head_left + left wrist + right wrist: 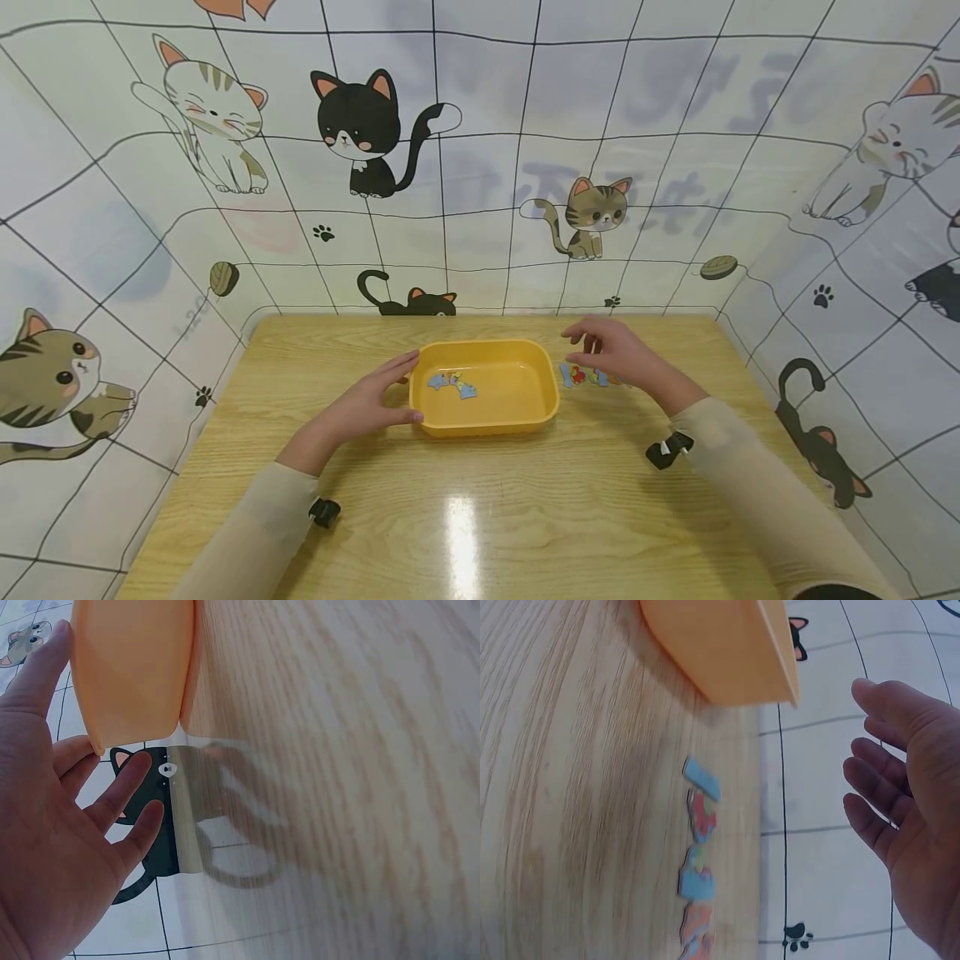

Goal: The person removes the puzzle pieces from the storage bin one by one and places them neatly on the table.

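A yellow plastic tray (487, 429) stands on the table, with a few small flat puzzle pieces (467, 390) lying in its left part. My left hand (367, 403) touches the tray's left end, thumb and index fingertip at the rim while the other fingers extend loosely. To the right of the tray, my right hand (618, 352) hovers with relaxed, slightly bent fingers and nothing between them. Below it a row of colourful puzzle pieces (577, 376) lies on the table, partly hidden by the hand in the head view. The right wrist view shows a blue piece (702, 778) nearest the tray.
The light wooden table (360, 525) reaches to walls on three sides, covered with a cat-print sheet (480, 167). Dark wrist cameras sit on both sleeves. A bright reflection lies on the tabletop in front of the tray.
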Demonstrator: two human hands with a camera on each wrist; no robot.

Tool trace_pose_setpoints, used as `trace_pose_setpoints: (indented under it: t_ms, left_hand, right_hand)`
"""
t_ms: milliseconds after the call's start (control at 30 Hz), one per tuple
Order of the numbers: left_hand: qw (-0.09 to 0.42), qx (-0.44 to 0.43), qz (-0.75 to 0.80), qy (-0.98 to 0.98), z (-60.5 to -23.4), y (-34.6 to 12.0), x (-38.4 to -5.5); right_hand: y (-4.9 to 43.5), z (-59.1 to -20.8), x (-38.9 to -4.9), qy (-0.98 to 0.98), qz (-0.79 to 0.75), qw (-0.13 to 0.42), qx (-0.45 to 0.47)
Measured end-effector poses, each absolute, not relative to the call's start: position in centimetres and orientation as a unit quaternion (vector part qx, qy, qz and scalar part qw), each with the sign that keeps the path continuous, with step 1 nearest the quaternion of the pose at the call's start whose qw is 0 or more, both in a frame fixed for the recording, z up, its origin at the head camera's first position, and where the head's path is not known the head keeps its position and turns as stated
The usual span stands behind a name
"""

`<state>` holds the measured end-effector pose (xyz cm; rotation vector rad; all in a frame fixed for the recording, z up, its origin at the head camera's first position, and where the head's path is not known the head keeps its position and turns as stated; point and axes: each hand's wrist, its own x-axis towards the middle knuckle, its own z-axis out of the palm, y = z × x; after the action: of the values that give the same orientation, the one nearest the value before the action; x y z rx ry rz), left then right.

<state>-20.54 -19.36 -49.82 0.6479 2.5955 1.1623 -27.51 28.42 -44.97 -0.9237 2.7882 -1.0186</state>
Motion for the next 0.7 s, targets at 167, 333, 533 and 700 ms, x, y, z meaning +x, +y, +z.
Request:
trace_pose_setpoints:
  t_ms: [167, 333, 533, 700]
  left_hand:
    - [0.111, 0.222, 0.394, 0.885, -49.8, -19.4, -20.6]
    - [0.111, 0.224, 0.393, 0.885, -50.0, -19.4, -20.7]
    - [0.112, 0.221, 0.399, 0.883, -49.9, -19.4, -20.6]
    - [0.111, 0.221, 0.399, 0.883, -49.9, -19.4, -20.7]
  right_hand:
    - [26.1, -44.7, -27.8, 0.895, -0.308, 0.027, -0.321]
    - [23.8, -44.6, -27.9, 0.896, -0.281, 0.047, -0.341]
    - [20.9, -44.1, -27.5, 0.898, -0.248, 0.078, -0.355]
    - [18.7, -44.4, -27.4, 0.896, -0.232, 0.098, -0.365]
